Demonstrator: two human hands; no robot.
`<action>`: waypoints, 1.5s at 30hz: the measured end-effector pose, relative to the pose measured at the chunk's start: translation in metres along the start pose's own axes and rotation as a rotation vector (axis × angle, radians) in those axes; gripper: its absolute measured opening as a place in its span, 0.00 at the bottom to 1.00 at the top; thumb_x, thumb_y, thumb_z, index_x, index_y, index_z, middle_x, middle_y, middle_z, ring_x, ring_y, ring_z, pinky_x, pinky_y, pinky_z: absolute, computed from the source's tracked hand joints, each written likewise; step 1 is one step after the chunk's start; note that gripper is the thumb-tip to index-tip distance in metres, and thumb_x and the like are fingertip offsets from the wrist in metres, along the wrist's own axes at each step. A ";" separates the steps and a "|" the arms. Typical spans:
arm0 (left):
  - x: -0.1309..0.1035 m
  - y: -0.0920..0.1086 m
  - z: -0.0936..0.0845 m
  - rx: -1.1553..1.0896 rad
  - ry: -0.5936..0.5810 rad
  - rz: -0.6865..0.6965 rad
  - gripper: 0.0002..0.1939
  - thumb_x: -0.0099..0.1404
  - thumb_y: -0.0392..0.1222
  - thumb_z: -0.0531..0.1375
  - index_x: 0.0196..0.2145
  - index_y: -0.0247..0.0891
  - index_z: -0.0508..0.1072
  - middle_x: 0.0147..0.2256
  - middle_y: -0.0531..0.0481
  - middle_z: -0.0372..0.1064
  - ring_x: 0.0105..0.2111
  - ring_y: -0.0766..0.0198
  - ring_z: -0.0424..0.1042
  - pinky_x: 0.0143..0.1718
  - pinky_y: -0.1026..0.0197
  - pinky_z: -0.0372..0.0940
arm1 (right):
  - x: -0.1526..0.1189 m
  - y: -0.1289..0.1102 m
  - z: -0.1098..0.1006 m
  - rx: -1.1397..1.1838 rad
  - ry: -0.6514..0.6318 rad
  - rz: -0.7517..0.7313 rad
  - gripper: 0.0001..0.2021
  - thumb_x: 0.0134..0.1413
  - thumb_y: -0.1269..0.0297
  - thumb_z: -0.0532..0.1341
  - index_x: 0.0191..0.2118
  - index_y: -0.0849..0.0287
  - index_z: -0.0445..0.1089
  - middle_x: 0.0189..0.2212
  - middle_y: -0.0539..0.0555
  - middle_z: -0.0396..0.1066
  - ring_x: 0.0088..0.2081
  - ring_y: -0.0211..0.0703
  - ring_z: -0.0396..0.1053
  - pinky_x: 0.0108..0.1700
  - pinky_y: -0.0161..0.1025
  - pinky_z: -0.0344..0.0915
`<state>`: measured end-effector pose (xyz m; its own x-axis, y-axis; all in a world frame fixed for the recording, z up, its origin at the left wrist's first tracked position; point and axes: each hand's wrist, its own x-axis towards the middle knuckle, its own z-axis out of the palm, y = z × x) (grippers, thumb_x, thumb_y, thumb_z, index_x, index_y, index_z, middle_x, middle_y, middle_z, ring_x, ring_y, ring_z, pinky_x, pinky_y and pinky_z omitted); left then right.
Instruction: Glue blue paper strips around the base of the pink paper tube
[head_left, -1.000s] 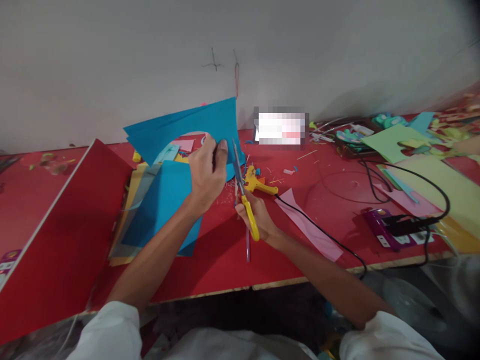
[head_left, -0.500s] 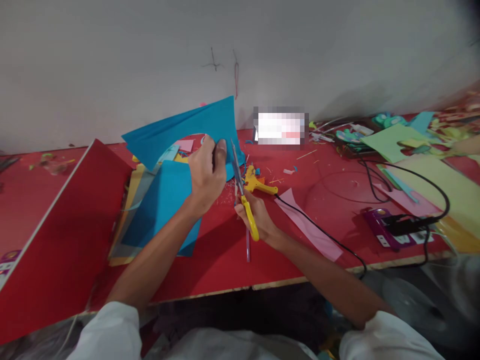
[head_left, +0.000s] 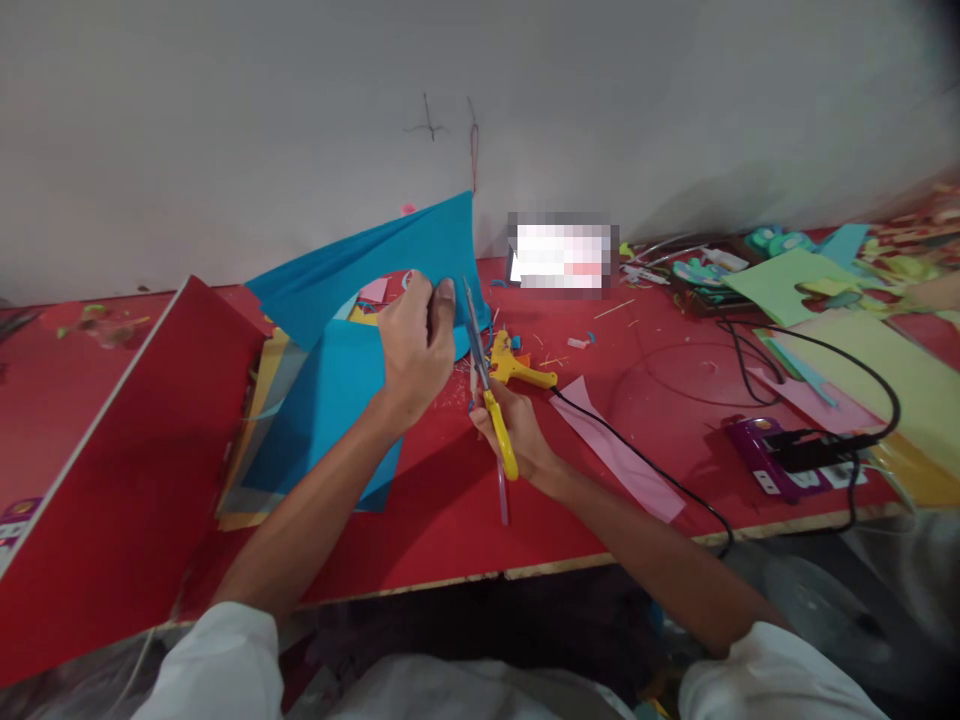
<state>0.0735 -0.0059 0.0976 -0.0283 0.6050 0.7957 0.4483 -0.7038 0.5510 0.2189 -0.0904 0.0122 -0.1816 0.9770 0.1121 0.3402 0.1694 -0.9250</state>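
Observation:
Pinched in my left hand (head_left: 417,345) is a sheet of blue paper (head_left: 420,240), raised above the table with a curved piece cut out of its lower side. My right hand (head_left: 516,430) grips a pair of scissors with yellow handles (head_left: 499,432). The scissor blades (head_left: 475,325) point up and away, alongside the paper's right part; whether they are parted I cannot tell. Just beyond my right hand lies a yellow glue gun (head_left: 525,372) with a black cord. More blue paper (head_left: 322,410) rests on a yellow sheet under my left forearm.
A red upright partition (head_left: 127,470) stands at the left. On the red table (head_left: 637,360) are a blurred bright screen (head_left: 562,255), a pink paper strip (head_left: 619,450) and a purple power strip (head_left: 780,455) with cables. Green and yellow papers (head_left: 787,290) lie at the right.
The blue sheet has shifted slightly to the right and its left end has dropped a little. Both hands keep nearly the same place and grip.

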 end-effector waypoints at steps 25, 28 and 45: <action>0.004 0.006 -0.003 0.036 0.029 0.043 0.26 0.81 0.56 0.53 0.28 0.43 0.50 0.19 0.59 0.49 0.18 0.68 0.47 0.24 0.54 0.41 | -0.001 -0.007 -0.004 0.086 0.035 0.045 0.30 0.58 0.27 0.62 0.29 0.52 0.61 0.21 0.48 0.63 0.24 0.41 0.64 0.25 0.38 0.57; 0.004 0.006 -0.003 0.033 0.015 0.067 0.26 0.81 0.55 0.53 0.28 0.43 0.50 0.19 0.59 0.50 0.18 0.68 0.47 0.24 0.54 0.42 | 0.000 -0.004 -0.001 0.126 0.041 0.036 0.29 0.58 0.29 0.62 0.31 0.51 0.60 0.24 0.47 0.63 0.26 0.40 0.62 0.28 0.38 0.58; -0.006 0.018 0.002 -0.023 -0.089 -0.043 0.31 0.79 0.66 0.51 0.27 0.41 0.51 0.21 0.56 0.49 0.20 0.68 0.48 0.24 0.56 0.45 | -0.002 -0.001 0.001 0.123 0.104 0.083 0.27 0.57 0.31 0.66 0.31 0.51 0.63 0.23 0.53 0.68 0.31 0.53 0.75 0.25 0.40 0.63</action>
<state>0.0833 -0.0214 0.1027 0.0329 0.6647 0.7464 0.4280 -0.6842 0.5905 0.2182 -0.0923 0.0122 -0.0586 0.9962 0.0650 0.2335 0.0770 -0.9693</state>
